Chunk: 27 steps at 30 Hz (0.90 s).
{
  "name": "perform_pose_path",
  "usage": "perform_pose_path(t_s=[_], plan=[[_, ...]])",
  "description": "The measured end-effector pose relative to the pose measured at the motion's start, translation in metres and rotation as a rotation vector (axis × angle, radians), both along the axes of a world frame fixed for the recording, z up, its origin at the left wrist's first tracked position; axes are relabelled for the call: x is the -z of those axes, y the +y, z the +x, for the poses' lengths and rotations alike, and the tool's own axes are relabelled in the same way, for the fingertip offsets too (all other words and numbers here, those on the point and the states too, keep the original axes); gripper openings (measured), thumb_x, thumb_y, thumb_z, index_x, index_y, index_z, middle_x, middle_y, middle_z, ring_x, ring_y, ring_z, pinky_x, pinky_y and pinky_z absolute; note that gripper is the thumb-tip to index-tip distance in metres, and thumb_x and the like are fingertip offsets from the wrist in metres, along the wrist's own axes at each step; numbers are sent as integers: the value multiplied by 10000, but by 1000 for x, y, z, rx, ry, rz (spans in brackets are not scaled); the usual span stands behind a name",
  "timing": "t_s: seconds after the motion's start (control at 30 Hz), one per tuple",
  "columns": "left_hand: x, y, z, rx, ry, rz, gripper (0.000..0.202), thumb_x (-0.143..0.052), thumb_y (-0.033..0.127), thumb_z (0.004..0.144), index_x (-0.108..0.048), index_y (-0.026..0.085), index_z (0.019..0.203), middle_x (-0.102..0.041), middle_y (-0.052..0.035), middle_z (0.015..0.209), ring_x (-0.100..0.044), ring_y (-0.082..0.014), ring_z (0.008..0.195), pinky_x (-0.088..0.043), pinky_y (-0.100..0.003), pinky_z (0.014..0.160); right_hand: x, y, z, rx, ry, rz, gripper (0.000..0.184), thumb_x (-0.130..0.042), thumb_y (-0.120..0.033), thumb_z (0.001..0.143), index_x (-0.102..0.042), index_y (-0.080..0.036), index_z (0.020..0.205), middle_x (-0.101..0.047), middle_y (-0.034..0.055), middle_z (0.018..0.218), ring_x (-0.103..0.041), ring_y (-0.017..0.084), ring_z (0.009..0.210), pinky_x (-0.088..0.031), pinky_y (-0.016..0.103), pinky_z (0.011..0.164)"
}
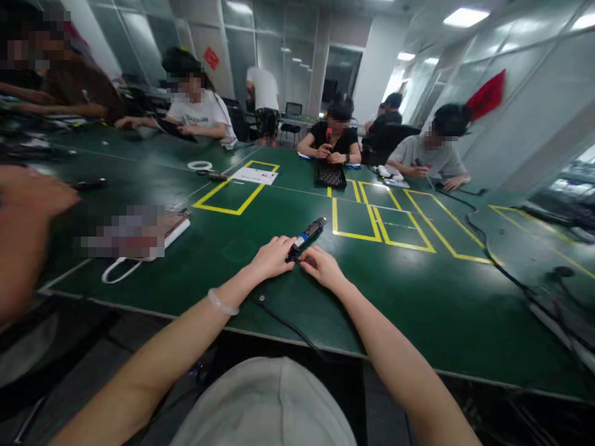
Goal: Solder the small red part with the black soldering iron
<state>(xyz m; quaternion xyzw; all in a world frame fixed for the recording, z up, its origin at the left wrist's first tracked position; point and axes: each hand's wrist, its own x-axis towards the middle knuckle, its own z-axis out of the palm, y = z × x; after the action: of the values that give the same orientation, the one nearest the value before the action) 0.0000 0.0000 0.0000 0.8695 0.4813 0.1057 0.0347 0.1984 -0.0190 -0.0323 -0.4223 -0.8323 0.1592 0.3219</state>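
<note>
A slim black tool with a blue band and a pale label, like an electric screwdriver [310, 232], lies slanted over the green table, its metal tip pointing away to the right. My left hand [274, 257] is closed around its near end. My right hand [321, 266] is closed beside that same end, fingers bent inward. Something small and red shows at its fingertips, too little to name. Just below my hands, a black cord [288, 325] with a round metal end [262, 298] runs over the table's front edge.
Yellow tape outlines [357, 236] mark the green table [223, 279]. On the left are a white-edged device [179, 232] with a white cable loop [121, 271] and another person's blurred arm [28, 229]. Across sit several people, one behind a black tray [330, 176]. A black cable [488, 248] crosses the right.
</note>
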Motion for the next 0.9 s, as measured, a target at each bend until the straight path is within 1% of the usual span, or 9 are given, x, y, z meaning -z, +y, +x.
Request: perform_pose_path(t_s=[0.13, 0.23, 0.43, 0.67, 0.9], plan=[[2, 0, 0, 35, -10, 9, 634, -600, 352, 797, -425, 207, 1390, -544, -95, 1325, -508, -275, 1154, -479, -372, 917, 3, -1, -2, 0, -35, 15, 36, -579, -225, 888, -570, -201, 914, -548, 12, 924, -510, 127, 697, -392, 235, 658], [3, 1, 0, 58, -12, 24, 637, -602, 346, 795, -430, 186, 1387, -548, -108, 1312, -508, -278, 1148, -466, -376, 942, 5, -1, -5, 25, -61, 30, 35, -576, -224, 895, -580, -207, 926, -556, 18, 940, -511, 129, 702, -394, 234, 658], [4, 2, -1, 63, -3, 31, 629, -602, 335, 802, -432, 186, 1389, -546, -118, 1311, -513, -276, 1143, -443, -377, 964, 5, -2, -9, 28, -85, 64, 56, -585, -219, 901, -604, -209, 952, -573, 31, 965, -541, 141, 758, -418, 236, 685], [5, 2, -3, 63, 5, 47, 662, -596, 433, 834, -410, 190, 1421, -552, -132, 1289, -521, -289, 1113, -456, -382, 898, 5, -2, -14, 25, -40, 77, 45, -590, -211, 899, -616, -203, 934, -596, 42, 1014, -573, 146, 790, -448, 245, 718], [3, -1, -2, 46, -2, 42, 667, -626, 405, 812, -421, 207, 1416, -561, -110, 1248, -530, -268, 1076, -463, -355, 878, 6, 0, -20, 40, -32, 92, 92, -574, -239, 920, -648, -211, 966, -614, 52, 1087, -603, 156, 839, -462, 250, 731]])
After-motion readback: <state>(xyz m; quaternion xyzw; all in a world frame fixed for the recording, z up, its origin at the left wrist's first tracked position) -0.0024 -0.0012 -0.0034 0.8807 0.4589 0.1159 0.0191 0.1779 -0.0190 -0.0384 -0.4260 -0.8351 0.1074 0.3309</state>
